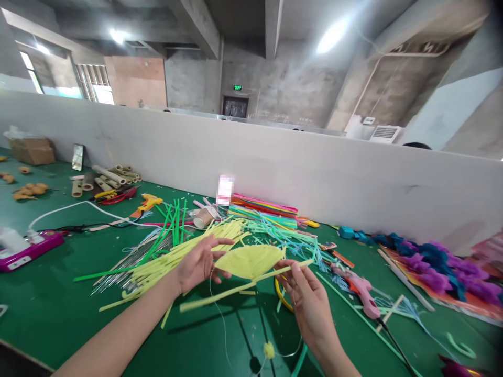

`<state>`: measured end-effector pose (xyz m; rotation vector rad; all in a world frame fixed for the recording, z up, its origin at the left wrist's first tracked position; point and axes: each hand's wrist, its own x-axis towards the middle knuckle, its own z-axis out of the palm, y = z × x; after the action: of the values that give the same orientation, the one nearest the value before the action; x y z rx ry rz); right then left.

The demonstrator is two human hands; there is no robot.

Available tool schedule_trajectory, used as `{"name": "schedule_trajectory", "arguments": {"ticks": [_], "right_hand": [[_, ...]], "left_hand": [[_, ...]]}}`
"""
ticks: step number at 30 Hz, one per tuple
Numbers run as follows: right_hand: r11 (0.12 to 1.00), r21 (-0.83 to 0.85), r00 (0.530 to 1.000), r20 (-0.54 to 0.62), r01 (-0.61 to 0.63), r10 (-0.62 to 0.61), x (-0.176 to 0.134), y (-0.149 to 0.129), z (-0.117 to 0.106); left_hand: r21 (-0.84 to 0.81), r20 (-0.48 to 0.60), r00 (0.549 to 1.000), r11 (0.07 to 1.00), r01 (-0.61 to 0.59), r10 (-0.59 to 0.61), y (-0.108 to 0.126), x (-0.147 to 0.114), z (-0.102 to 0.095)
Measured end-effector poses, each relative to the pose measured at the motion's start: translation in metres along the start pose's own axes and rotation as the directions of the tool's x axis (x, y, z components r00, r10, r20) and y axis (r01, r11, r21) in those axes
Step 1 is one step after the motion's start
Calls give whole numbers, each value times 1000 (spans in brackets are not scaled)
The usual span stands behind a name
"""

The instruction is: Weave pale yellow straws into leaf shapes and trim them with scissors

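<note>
A pale yellow leaf shape (248,262), which looks built from fuzzy pipe cleaners, is held above the table in front of me. Along its lower edge runs a loose yellow pipe cleaner (220,296), slanting down to the left. My right hand (308,298) pinches this strip near its right end, beside the leaf's right tip. At the leaf's left tip, my left hand (199,263) has its fingers spread; whether they touch the leaf I cannot tell. A thin thread (225,324) hangs below my left hand. Lower down is a small yellow knot (269,350) on a thin strand.
Yellow pipe cleaners (157,272) lie heaped behind my left hand, with green ones (178,220) beyond. A pink glue gun (365,296) rests at right, a yellow one (149,203) at back left. A purple power strip (31,251) sits at left; a white partition (255,152) stands behind.
</note>
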<state>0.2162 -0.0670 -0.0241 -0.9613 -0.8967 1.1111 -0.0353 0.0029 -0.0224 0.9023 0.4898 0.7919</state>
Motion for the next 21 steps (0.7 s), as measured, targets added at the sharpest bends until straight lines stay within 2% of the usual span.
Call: {"name": "schedule_trajectory", "arguments": {"ticks": [5, 9, 11, 14, 18, 21], "right_hand": [[975, -223, 996, 84, 13, 6, -4, 8, 2], [934, -341, 979, 198, 110, -43, -7, 11, 6], [920, -368, 978, 200, 136, -65, -7, 12, 7], [933, -339, 987, 146, 119, -73, -5, 10, 8], [950, -279, 990, 49, 142, -134, -4, 8, 7], [916, -350, 980, 26, 195, -198, -6, 6, 4]], "left_hand": [[308, -45, 990, 941, 140, -132, -18, -1, 13], [520, 45, 970, 835, 181, -238, -21, -4, 23], [585, 76, 964, 794, 164, -255, -20, -5, 26], [601, 13, 976, 782, 167, -218, -20, -4, 27], [618, -122, 989, 773, 146, -88, -23, 0, 24], [662, -190, 982, 740, 118, 14, -25, 4, 20]]}}
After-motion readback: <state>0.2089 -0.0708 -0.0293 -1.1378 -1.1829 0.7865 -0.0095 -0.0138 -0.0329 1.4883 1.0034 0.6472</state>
